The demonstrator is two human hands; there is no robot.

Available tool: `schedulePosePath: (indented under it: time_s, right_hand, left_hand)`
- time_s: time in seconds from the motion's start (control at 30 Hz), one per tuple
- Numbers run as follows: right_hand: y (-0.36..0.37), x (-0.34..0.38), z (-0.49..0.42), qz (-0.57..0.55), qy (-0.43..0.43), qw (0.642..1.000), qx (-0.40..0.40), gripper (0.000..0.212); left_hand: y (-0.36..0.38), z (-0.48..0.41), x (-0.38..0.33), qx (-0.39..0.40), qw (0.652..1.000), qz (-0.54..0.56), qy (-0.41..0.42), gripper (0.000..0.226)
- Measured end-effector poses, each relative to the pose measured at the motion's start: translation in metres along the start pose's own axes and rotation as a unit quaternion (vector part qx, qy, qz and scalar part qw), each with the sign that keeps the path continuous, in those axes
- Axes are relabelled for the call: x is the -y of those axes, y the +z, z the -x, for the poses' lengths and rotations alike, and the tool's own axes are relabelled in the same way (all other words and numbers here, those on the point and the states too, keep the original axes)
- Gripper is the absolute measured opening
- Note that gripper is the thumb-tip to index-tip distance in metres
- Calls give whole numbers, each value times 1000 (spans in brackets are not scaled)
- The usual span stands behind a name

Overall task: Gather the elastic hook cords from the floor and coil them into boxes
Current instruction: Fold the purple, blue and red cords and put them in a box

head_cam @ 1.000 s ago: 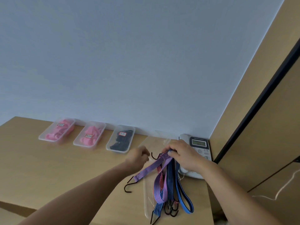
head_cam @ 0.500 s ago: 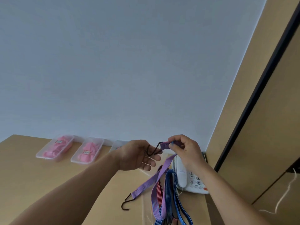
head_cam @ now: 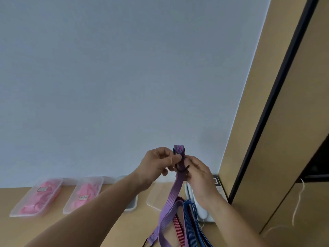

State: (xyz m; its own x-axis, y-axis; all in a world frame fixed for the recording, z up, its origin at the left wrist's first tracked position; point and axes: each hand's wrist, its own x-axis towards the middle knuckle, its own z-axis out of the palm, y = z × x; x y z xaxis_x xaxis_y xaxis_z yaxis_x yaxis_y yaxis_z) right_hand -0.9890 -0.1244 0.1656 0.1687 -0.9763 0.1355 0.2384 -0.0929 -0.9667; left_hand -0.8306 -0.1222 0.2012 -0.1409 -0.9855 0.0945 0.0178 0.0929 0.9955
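Observation:
Both hands are raised in front of the wall with the purple striped hook cord (head_cam: 173,196) between them. My left hand (head_cam: 157,162) pinches its folded top end, which sticks up above the fingers. My right hand (head_cam: 197,172) grips the cord just below, where its black hook shows. The rest of the purple cord hangs down to the wooden table (head_cam: 32,227). A blue cord (head_cam: 191,220) and a red striped cord (head_cam: 179,229) lie under it at the bottom edge. A clear empty box (head_cam: 154,198) sits behind the cords.
Two clear boxes with pink cords (head_cam: 38,197) (head_cam: 83,195) stand along the wall at the left; my left forearm hides most of a third box (head_cam: 132,205). A white telephone (head_cam: 201,209) sits in the right corner beside a wooden cabinet (head_cam: 277,122).
Both hands have lifted higher and come together on the purple cord's end, which is now folded over. The camera has tilted up, so less of the table shows.

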Motion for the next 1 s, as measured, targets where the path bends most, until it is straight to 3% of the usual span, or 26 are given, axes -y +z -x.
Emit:
schedulePosePath:
  time_s: [0.17, 0.37, 0.77, 0.87, 1.0]
  right_hand:
    - [9, -2, 7, -85, 31, 996, -27, 37]
    - [20, -1, 16, -25, -6, 999, -44, 30]
    - [27, 3, 15, 55, -40, 990, -126, 17]
    - [28, -1, 13, 62, -44, 987, -145, 21]
    - [25, -3, 11, 51, -51, 987, -145, 24]
  left_hand:
    - [-3, -6, -3, 6, 1000, 11, 11, 25]
    - [-10, -11, -8, 46, 998, -41, 5, 20]
    - [0, -20, -6, -27, 996, -84, 33, 25]
    - [1, -21, -8, -22, 997, -77, 9, 26]
    - [-1, -19, -12, 48, 997, -6, -58, 38]
